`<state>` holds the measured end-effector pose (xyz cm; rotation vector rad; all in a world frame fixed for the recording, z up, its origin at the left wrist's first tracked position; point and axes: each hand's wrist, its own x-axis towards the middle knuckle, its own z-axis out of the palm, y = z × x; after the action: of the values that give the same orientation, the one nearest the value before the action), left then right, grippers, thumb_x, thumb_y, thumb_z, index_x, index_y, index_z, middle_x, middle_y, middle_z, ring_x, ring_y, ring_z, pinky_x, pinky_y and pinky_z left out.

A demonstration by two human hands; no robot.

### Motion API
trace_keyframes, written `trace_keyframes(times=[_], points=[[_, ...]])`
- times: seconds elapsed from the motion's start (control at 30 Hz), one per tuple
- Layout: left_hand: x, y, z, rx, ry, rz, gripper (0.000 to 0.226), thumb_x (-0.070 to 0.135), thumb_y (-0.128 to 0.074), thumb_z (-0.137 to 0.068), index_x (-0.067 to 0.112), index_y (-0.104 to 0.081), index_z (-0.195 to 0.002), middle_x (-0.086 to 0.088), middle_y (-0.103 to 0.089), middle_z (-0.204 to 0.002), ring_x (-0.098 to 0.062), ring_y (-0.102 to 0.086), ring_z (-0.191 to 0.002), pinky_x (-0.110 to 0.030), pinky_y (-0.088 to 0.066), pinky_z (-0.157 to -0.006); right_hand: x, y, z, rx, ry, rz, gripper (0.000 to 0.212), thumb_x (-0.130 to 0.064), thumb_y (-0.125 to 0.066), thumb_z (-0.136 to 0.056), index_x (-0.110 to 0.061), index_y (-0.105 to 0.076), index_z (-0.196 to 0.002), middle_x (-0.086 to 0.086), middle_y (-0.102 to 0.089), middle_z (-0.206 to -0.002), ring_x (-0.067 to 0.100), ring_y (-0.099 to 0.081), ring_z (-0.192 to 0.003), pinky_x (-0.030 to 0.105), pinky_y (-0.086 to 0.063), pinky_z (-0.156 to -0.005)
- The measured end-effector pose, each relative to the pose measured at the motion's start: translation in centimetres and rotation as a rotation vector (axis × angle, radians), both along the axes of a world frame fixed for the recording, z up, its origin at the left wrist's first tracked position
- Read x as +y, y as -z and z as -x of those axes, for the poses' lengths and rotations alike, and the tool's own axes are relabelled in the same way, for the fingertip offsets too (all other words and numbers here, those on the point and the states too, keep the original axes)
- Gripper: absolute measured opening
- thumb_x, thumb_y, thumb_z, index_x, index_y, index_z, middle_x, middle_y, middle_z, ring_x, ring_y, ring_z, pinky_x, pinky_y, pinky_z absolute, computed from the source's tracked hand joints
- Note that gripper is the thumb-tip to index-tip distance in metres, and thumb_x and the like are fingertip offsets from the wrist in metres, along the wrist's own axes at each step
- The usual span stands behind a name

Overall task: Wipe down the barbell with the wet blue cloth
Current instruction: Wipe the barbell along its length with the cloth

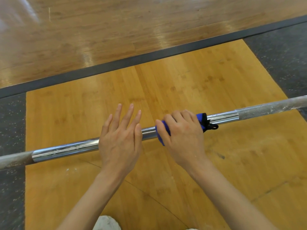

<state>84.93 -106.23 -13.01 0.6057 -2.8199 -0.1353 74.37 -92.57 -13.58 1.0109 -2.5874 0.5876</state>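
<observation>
You have the long silver steel barbell (66,149) lying across the scene, from the near left edge up to the far right edge, above the yellow wooden lifting platform (182,83). Your right hand (181,133) is over the smooth chrome middle of the bar, and its fingers are curled around the wet blue cloth (201,120), which is wrapped around the bar under your palm. A part of the cloth shows at the left of your hand beside the thumb, and another part with a black hem and a small black loop (213,126) comes out at the right side of your hand. Your left hand (120,138) is just left of the right one, with its 5 fingers straight and a little spread; it holds nothing, and I cannot tell if the palm touches the bar or only stays above it. Between your 2 hands a short piece of shiny bar is visible. At both ends the bar has a rough knurled section (269,109) with white dust on it. A dark rubber floor (11,123) with light speckles lies at the left and the right of the platform, and a brown wooden floor (99,30) lies on the far side. At the near edge you see a light-coloured shoe (107,223).
</observation>
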Motion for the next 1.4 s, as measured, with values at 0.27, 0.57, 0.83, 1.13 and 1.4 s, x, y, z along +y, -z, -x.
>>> trace_keyframes(times=[0.27,0.57,0.83,1.13,1.4], points=[[1.2,0.0,-1.6,0.029,0.021,-0.026,0.05,0.029,-0.024,-0.109,0.015,-0.055,-0.146,-0.002,-0.051,-0.152,-0.027,-0.035,-0.149,-0.043,-0.03,-0.117,-1.7,-0.3,-1.0,0.091,0.045,-0.092,0.047,-0.032,-0.043,-0.097,-0.018,-0.052,-0.053,0.003,-0.051,-0.049,0.025,-0.045,-0.046,0.033,-0.028,-0.056],[3.0,-0.2,-4.0,-0.046,0.052,0.015,0.052,0.03,-0.021,-0.11,0.013,-0.043,-0.153,-0.005,-0.033,-0.163,-0.028,-0.02,-0.155,-0.045,-0.021,-0.122,1.0,-0.2,-4.1,-0.004,0.025,-0.055,0.043,-0.03,-0.035,-0.107,-0.014,-0.064,-0.079,0.003,-0.06,-0.076,0.026,-0.053,-0.075,0.039,-0.04,-0.084],[4.1,-1.2,-4.9,-0.084,0.054,-0.06,0.054,0.03,-0.026,-0.106,0.01,-0.039,-0.155,-0.009,-0.026,-0.166,-0.029,-0.01,-0.157,-0.043,-0.011,-0.124,5.1,-0.1,-6.0,-0.129,0.096,-0.021,0.052,-0.037,-0.024,-0.111,-0.013,-0.065,-0.131,0.01,-0.058,-0.14,0.032,-0.048,-0.137,0.051,-0.023,-0.122],[4.3,-0.8,-3.7,-0.206,0.11,-0.038,0.056,0.034,-0.017,-0.108,0.013,-0.039,-0.155,-0.009,-0.028,-0.165,-0.028,-0.017,-0.155,-0.044,-0.018,-0.121,7.5,0.5,-8.2,-0.111,-0.007,-0.03,0.047,-0.033,-0.028,-0.11,-0.014,-0.058,-0.14,0.005,-0.059,-0.138,0.026,-0.048,-0.137,0.044,-0.021,-0.123],[5.4,-1.1,-4.9,-0.186,0.122,-0.022,0.057,0.028,-0.016,-0.106,0.009,-0.036,-0.156,-0.012,-0.024,-0.166,-0.03,-0.015,-0.156,-0.047,-0.017,-0.123,6.7,-2.0,-3.7,-0.09,0.001,-0.188,0.041,-0.033,-0.036,-0.098,-0.024,-0.039,-0.059,-0.004,-0.048,-0.051,0.022,-0.047,-0.049,0.034,-0.033,-0.06]])
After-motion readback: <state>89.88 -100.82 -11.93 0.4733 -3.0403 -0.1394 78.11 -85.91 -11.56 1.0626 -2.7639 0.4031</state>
